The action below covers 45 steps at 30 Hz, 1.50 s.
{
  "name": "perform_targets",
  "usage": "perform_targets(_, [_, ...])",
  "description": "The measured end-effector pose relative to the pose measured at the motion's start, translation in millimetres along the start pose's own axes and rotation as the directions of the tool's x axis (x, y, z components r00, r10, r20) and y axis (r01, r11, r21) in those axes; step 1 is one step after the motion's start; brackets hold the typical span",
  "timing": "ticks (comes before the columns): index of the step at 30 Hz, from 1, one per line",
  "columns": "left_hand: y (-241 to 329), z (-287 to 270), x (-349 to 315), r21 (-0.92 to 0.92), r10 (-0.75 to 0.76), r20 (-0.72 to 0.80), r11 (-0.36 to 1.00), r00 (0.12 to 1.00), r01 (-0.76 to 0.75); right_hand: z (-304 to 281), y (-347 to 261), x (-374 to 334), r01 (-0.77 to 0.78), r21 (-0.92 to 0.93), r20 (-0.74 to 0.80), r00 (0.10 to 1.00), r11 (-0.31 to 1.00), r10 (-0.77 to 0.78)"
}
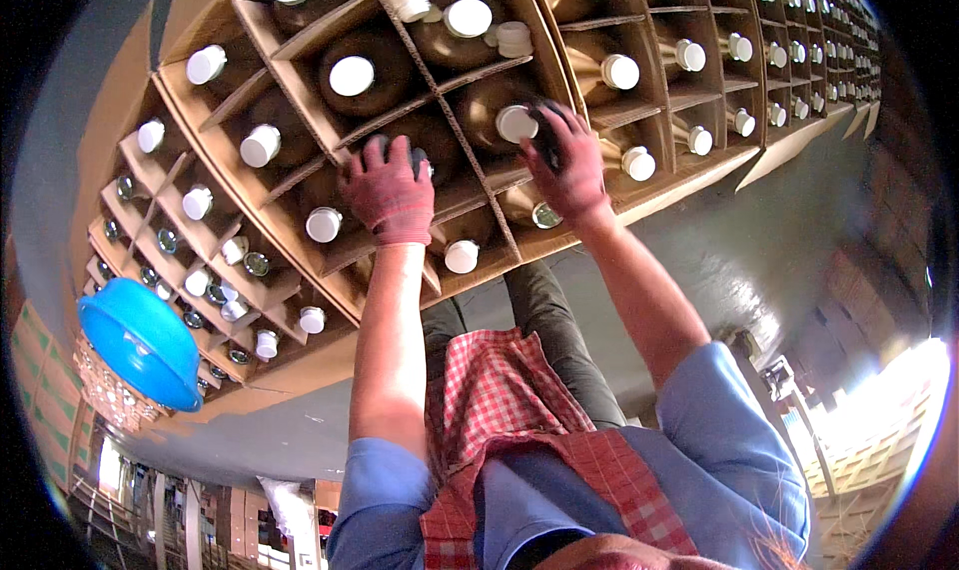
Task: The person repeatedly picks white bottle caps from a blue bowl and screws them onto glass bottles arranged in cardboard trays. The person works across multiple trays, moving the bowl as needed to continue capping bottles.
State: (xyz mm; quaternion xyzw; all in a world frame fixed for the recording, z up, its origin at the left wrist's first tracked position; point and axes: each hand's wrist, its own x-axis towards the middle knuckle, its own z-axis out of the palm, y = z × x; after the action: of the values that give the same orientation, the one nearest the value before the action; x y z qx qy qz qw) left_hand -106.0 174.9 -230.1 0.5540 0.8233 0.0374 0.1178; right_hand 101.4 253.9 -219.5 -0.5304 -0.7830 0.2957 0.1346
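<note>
An open cardboard carton (330,145) with crossed dividers holds rounded glass bottles, most topped with white caps. My left hand (390,188), in a red glove with dark fingertips, curls down over a bottle top in a middle cell. Its fingers cover that top, leaving only a sliver of white beside them. My right hand (571,165), gloved alike, bends its fingers and thumb against the right edge of a white bottle cap (516,123). Close below it, a bottle mouth (545,215) stands uncapped. Loose white caps (514,38) lie in a far cell.
Cartons of white-capped bottles (689,55) run in rows to the right. A left carton (185,232) mixes capped and uncapped bottles. On its near-left side rests a blue plastic basin (140,342). Cardboard flaps (300,370) stick out along the near edge. Grey floor (689,260) lies beyond.
</note>
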Motion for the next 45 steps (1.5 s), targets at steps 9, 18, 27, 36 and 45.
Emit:
perform_targets(9, [16, 20, 17, 0.001, -0.079, 0.222, 0.997, 0.972, 0.081, -6, -3, -75, -0.586, -0.200, 0.065, 0.792, 0.785, 0.608])
perform_targets(18, [12, 11, 38, 0.052, -0.140, 0.339, 0.990, 0.930, 0.130, -9, -4, -88, -0.749, -0.203, 0.056, 0.635, 0.631, 0.771])
perform_targets(27, [37, -4, 176, 0.279, 0.438, 0.134, 0.844, 0.889, -0.458, -4, -7, -95, -0.804, -0.122, 0.094, 0.575, 0.582, 0.813])
perform_targets(36, [56, 15, 186, 0.487, 0.461, 0.303, 0.678, 0.834, -0.551, 65, 7, -83, -0.909, 0.027, -0.297, 0.390, 0.416, 0.871])
perform_targets(45, [28, -43, 122, -0.355, 0.253, -0.038, 0.901, 0.967, -0.250, 44, 18, -145, -0.477, 0.487, -0.293, 0.699, 0.731, 0.652])
